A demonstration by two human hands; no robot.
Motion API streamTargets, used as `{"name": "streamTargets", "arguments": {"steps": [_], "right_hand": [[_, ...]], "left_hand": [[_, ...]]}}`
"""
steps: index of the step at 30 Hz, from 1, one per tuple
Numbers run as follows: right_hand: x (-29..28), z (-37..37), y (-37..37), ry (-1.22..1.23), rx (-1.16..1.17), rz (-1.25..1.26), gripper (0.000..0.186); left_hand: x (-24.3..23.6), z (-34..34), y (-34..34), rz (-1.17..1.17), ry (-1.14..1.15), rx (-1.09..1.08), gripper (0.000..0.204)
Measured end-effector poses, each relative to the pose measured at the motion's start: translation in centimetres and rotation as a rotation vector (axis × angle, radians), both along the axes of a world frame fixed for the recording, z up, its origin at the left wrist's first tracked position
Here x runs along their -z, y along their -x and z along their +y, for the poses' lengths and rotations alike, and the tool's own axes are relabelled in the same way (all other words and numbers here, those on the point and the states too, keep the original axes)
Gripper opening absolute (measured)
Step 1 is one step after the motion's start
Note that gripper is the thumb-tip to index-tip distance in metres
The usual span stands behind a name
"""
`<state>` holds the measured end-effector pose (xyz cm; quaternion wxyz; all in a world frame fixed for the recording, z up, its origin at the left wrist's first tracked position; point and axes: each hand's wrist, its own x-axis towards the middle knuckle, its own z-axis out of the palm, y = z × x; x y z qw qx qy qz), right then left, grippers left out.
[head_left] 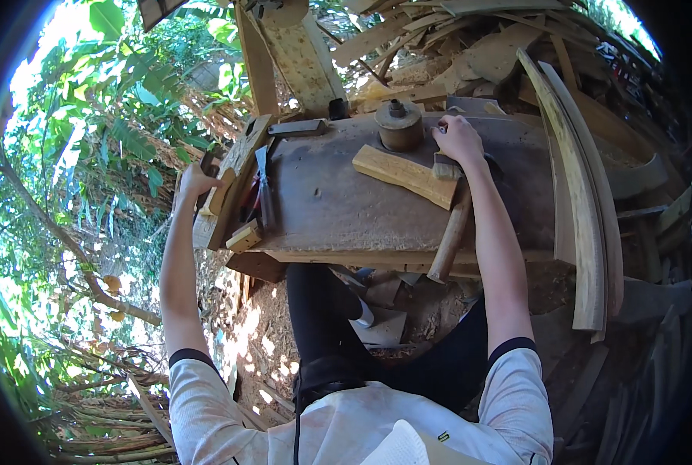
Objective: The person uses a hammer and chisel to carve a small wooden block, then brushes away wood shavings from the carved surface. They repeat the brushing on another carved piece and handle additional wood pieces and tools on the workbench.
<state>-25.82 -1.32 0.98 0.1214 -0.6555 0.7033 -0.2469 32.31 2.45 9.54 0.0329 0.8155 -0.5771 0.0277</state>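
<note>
Outdoors, a worn wooden workbench; left hand grips its left edge, right hand closes on a mallet beside 1 wood block.

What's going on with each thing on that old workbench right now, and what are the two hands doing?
Left hand: gripping the bench's left-end wooden piece.
Right hand: resting on the mallet head, grip unclear.
Mallet handle: lying flat, overhanging the near edge.
Wood block: lying flat, untouched.
Round cylinder: standing upright.
Workbench: dusty and worn.
</note>
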Motion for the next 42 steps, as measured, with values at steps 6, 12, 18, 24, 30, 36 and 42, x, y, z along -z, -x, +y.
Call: {"name": "streamTargets", "arguments": {"steps": [6,12,18,24,30,36,42], "right_hand": [[0.1,0.0,0.3,0.006,0.010,0.024,0.042],[0.1,0.4,-0.1,0.013,0.002,0.022,0.041],[-0.6,0.4,0.1,-0.011,-0.017,-0.014,0.047],[-0.3,0.3,-0.2,-0.023,-0.038,-0.002,0.049],[0.1,-0.3,0.8,-0.024,-0.034,-0.021,0.045],[0.2,0.1,-0.3,0.029,-0.028,-0.008,0.044],[0.2,0.3,0.3,0.024,-0.004,0.041,0.043]], "left_hand": [[-1.3,-0.9,14.3,0.102,0.201,0.593,0.071],[0.5,1.6,27.8,0.149,-0.006,1.049,0.070],[3.2,1.1,32.8,0.196,-0.057,1.185,0.063],[3.2,0.2,33.3,0.130,-0.008,1.228,0.059],[1.5,2.6,32.4,0.040,-0.026,1.177,0.051],[-1.9,2.6,24.9,0.011,0.184,1.007,0.049],[-4.7,-1.5,16.1,0.032,0.374,0.525,0.058]]}}
